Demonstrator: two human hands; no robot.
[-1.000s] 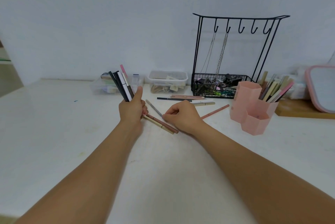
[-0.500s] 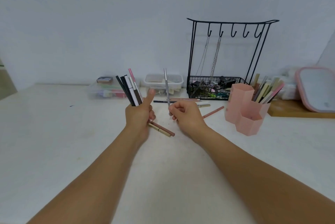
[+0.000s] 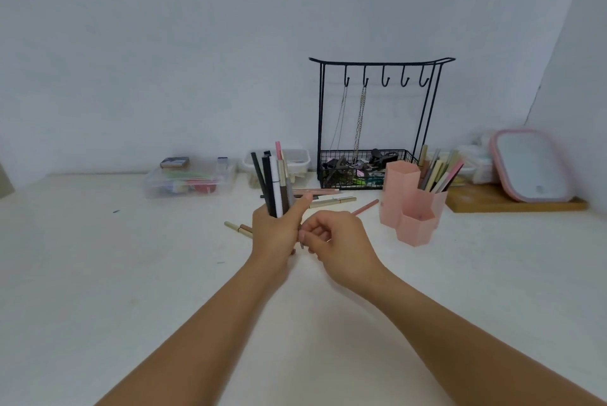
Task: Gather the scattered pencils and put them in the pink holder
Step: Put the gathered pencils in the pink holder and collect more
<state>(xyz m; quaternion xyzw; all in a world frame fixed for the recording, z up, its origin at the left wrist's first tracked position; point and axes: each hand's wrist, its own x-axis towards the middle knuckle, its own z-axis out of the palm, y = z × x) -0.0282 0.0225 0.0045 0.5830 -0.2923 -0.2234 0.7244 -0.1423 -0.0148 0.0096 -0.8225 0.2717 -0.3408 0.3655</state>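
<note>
Near the middle of the tabletop (image 3: 164, 274), the left hand (image 3: 276, 231) clenched a bundle of pencils (image 3: 276, 182) upright, tips toward the ceiling, likely to collect more. The right hand (image 3: 338, 241) curled beside it; whether it held anything could not be told. Loose pencils (image 3: 331, 200) lay lengthwise left of the pink holder (image 3: 414, 208).

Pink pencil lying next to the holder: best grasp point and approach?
Pinch the pink pencil at its exposed upper-right half, coming from above with the right hand. It lies flat on the table, slanted toward the holder. Its lower-left end is hidden behind that hand, and the left hand holds the bundle.
</note>
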